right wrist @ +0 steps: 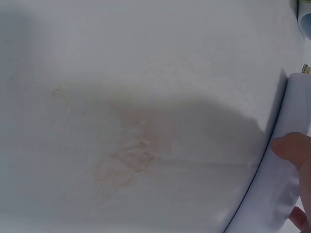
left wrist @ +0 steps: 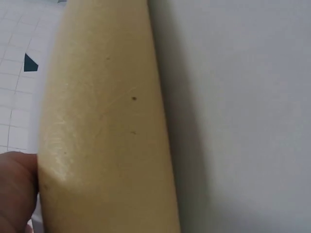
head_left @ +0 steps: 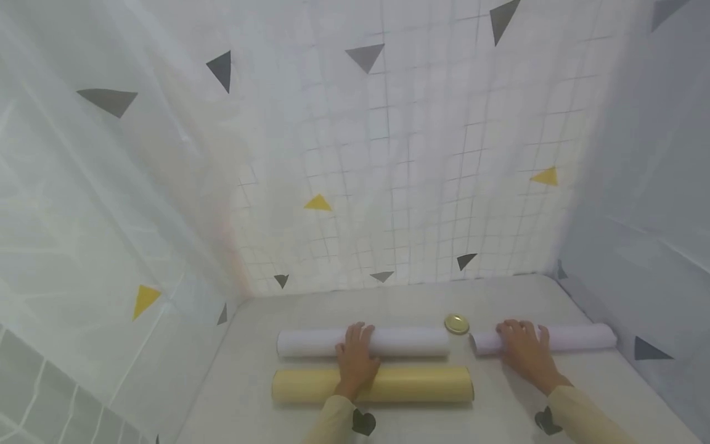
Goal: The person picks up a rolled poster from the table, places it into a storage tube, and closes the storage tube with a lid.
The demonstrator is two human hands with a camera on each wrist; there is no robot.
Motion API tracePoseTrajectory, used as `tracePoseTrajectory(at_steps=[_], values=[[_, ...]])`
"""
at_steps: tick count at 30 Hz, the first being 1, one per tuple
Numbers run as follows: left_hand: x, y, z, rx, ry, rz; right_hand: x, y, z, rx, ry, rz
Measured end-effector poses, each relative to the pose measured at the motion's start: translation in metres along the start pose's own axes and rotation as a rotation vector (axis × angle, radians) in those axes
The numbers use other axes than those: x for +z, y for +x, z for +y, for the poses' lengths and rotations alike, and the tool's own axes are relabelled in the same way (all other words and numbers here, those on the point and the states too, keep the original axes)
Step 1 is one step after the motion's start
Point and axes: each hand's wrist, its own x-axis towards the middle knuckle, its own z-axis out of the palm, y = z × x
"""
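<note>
Reaching across a yellow roll (head_left: 421,385), my left hand (head_left: 355,361) holds a long white roll (head_left: 410,342). Its fingers lie over the top to the far edge, with the thumb on the near side. In the left wrist view the yellow roll (left wrist: 107,116) fills the middle, and part of the left hand (left wrist: 17,189) shows beyond it. My right hand (head_left: 528,351) grips a shorter white roll (head_left: 579,338) near its left end. The right wrist view shows the thumb (right wrist: 291,147) on this roll (right wrist: 262,204) and a fingertip on its other side.
A round gold lid (head_left: 457,324) lies on the pale table (head_left: 244,370) near the gap between the two white rolls. White sheeting with grey and yellow triangles (head_left: 355,154) encloses the back and both sides of the table.
</note>
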Motion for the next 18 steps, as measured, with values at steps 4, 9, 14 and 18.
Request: tracePoseTrajectory(at_steps=[4, 9, 14, 18], values=[[-0.004, 0.001, 0.002, -0.058, -0.074, -0.058, 0.000, -0.001, -0.001, 0.030, 0.051, -0.043], [-0.004, 0.002, 0.002, -0.095, -0.053, -0.088, 0.007, -0.005, 0.000, 0.032, 0.050, -0.084], [-0.005, 0.005, 0.004, -0.027, 0.074, -0.073, 0.012, -0.007, 0.003, 0.017, 0.017, -0.079], [-0.003, 0.004, 0.003, 0.021, 0.165, -0.075, 0.011, -0.007, 0.004, 0.000, 0.010, -0.077]])
